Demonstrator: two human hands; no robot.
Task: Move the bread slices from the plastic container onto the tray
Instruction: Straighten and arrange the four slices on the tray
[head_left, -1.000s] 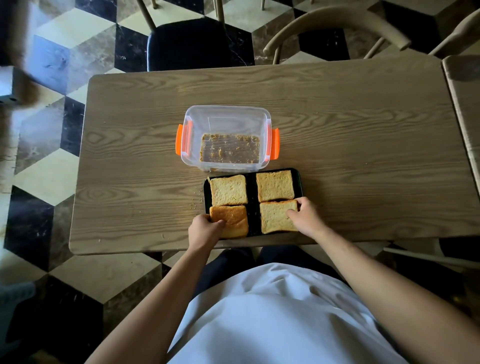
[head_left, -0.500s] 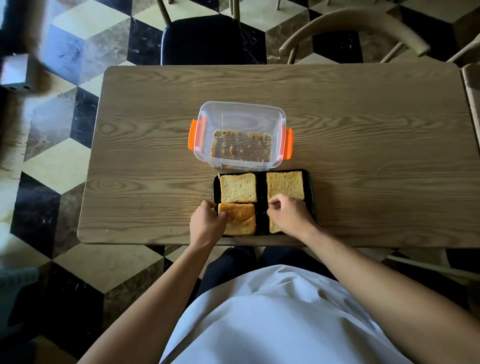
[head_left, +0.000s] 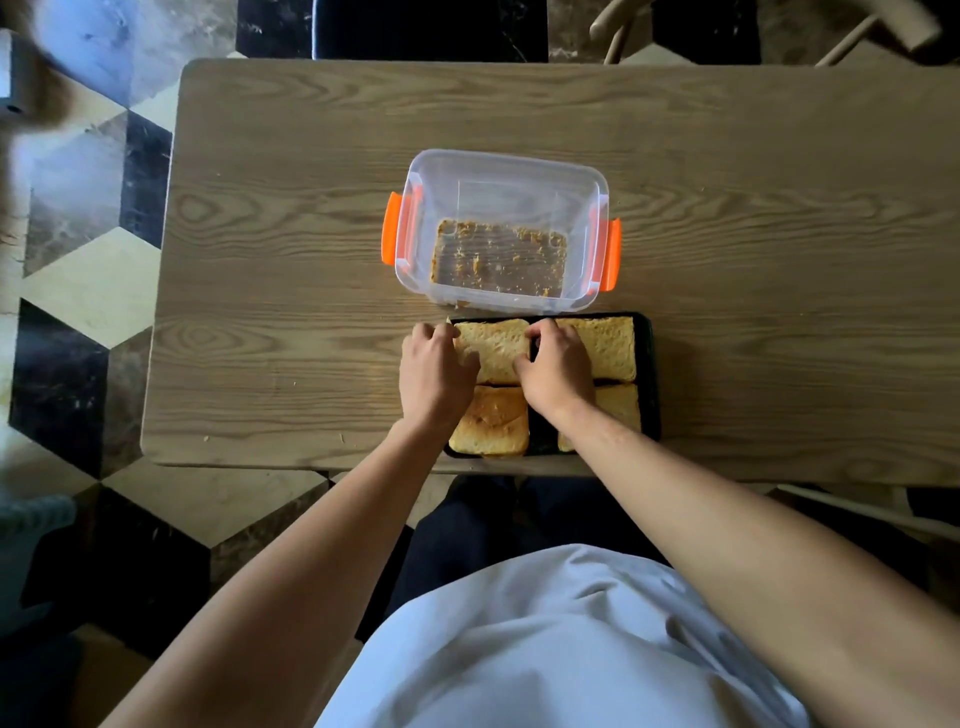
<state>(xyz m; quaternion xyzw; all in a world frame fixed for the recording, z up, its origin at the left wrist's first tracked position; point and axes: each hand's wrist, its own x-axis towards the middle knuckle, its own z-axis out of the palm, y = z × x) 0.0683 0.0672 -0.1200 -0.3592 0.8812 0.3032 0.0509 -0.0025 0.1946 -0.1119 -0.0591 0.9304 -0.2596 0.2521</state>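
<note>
Checkered floor in black and cream runs down the left, and a wooden worktop (head_left: 291, 270) fills the middle of the view. Going left to right along its near edge, the left hand (head_left: 436, 371) comes first, fingers curled and pinching the left edge of the far-left slice (head_left: 493, 348). Near it, on the same side, lies the darker near-left slice (head_left: 491, 423), flat and untouched. The right hand (head_left: 556, 371) is next, fingers bent down onto the right edge of that same far-left slice, so the bread sits held between both hands. Right of it lies the far-right slice (head_left: 610, 345), and the near-right slice (head_left: 621, 410) is partly hidden under the right forearm. All four rest on the dark tray (head_left: 649, 374), which sits at the worktop's near edge. Just beyond the tray stands the container (head_left: 501, 179), clear with orange clips, holding only crumbs.

Moving appears done; what remains looks like squaring the far-left slice in its place. Doing that well likely means light pressure at the edges rather than on the soft middle, sliding the slice flat rather than lifting a corner, keeping it clear of the slice beside it, and keeping the tray from shifting toward the worktop edge.
</note>
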